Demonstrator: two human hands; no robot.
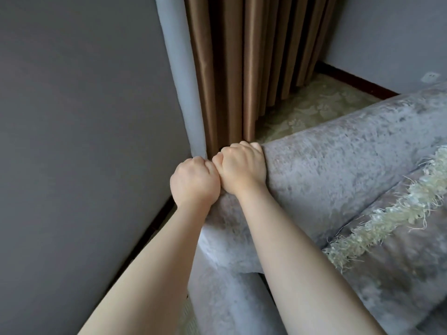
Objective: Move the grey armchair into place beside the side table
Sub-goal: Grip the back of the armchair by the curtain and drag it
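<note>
The grey velvet armchair [326, 165] fills the lower right, its rounded arm running from the centre toward the far right. My left hand [193, 182] and my right hand [242, 168] sit side by side, knuckles touching, at the near end of that arm. Both have their fingers curled over the far edge and grip the upholstery. A cushion with a pale shaggy fringe [387, 213] lies on the seat. No side table is in view.
A grey wall [84, 141] stands close on the left, ending in a pale corner [183, 93]. Brown curtains [254, 64] hang behind the chair. Patterned green carpet [314, 110] shows past the arm, bounded by a dark skirting board [358, 81].
</note>
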